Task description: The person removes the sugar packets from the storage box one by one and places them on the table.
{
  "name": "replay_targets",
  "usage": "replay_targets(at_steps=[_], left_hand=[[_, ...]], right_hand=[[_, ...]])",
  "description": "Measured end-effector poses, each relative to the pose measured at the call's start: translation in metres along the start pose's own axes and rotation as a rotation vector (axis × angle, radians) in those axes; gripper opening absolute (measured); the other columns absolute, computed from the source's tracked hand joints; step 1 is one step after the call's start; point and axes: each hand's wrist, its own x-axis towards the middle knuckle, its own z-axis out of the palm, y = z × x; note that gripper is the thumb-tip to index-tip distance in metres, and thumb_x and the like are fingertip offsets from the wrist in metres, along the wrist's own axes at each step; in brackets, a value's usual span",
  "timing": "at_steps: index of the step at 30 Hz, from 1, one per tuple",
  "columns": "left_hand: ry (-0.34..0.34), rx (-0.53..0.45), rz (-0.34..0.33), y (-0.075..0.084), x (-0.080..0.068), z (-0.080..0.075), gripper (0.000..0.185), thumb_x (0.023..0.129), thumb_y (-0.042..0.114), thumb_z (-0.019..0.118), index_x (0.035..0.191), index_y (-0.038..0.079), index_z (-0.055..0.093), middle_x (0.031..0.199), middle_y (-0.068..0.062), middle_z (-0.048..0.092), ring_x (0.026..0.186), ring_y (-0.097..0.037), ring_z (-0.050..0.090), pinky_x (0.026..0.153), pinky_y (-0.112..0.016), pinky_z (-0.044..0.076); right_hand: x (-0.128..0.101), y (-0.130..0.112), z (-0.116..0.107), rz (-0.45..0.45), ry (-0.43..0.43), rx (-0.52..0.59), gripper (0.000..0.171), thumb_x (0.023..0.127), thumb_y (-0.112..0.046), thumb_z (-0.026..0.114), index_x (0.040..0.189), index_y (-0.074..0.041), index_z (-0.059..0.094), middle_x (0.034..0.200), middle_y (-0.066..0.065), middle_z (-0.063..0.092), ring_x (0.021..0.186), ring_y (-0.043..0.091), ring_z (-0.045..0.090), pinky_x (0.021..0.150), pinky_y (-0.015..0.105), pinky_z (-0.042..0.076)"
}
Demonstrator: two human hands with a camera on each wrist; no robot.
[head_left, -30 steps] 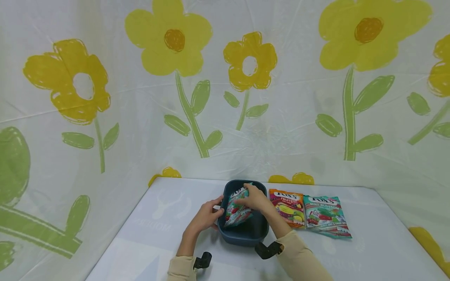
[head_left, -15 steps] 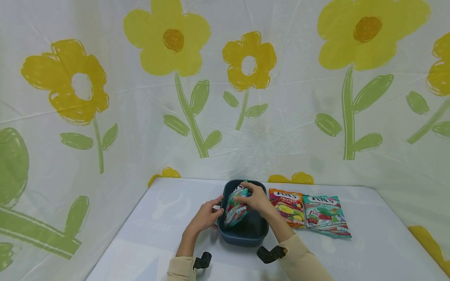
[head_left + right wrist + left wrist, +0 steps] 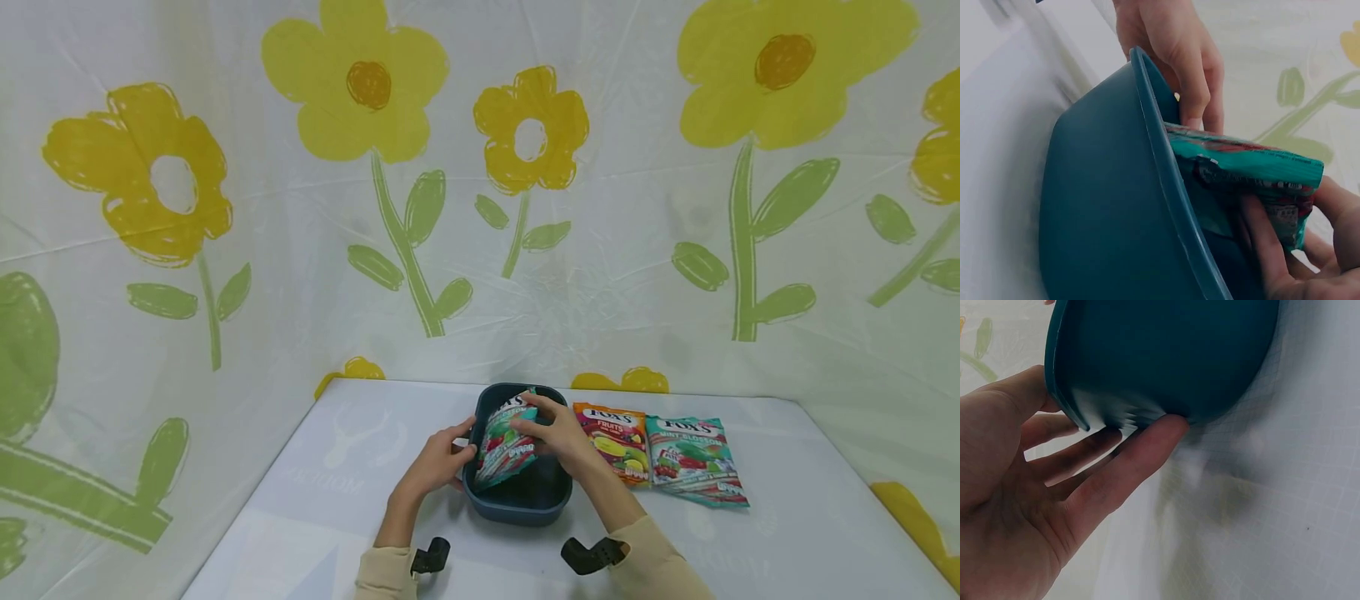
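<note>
A dark teal plastic tub (image 3: 517, 513) stands on the table, with a green Fox's candy bag (image 3: 504, 454) leaning inside it along the left part. My left hand (image 3: 435, 460) holds the tub's left side; in the left wrist view the thumb is at the rim and the fingers (image 3: 1141, 456) lie against the outer wall. The bag is gripped by my right hand (image 3: 561, 435), thumb and fingers at its upper right edge. From the right wrist, the bag (image 3: 1254, 164) sticks up past the rim, and some of the right fingers (image 3: 1266, 240) reach beneath it inside the tub.
Right of the tub lie an orange Fox's Fruits candy bag (image 3: 617, 446) and, beside it, a green Fox's Mint Blossom bag (image 3: 693, 458). A white sheet (image 3: 570, 292) with yellow flowers hangs behind the white table (image 3: 330, 492).
The bag in my right hand first turned more on edge, then tipped back so its printed front shows more. My right wrist has shifted slightly right. The left hand stays on the tub.
</note>
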Motion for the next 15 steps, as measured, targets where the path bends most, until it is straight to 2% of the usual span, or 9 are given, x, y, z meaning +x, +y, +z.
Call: replay_targets(at_steps=[6,15], left_hand=[[0.000,-0.004,-0.014,0.0019,-0.0005,-0.0007,0.056,0.100,0.017,0.053,0.152,0.010,0.035,0.146,-0.024,0.045,0.117,-0.038,0.061,0.055,-0.035,0.061],[-0.003,-0.007,-0.018,0.0003,0.0005,-0.0010,0.056,0.099,0.017,0.054,0.152,0.011,0.036,0.147,-0.024,0.045,0.112,-0.034,0.064,0.054,-0.035,0.061]], right_hand=[[-0.0030,-0.0019,-0.0035,-0.001,-0.013,0.044,0.059,0.088,-0.028,0.074,0.142,-0.024,0.052,0.146,0.014,0.049,0.104,0.026,0.061,0.086,0.049,0.060],[-0.0077,0.0008,-0.0097,-0.007,0.004,0.116,0.057,0.088,-0.023,0.073,0.141,-0.027,0.053,0.147,0.010,0.048,0.108,0.025,0.059,0.088,0.046,0.060]])
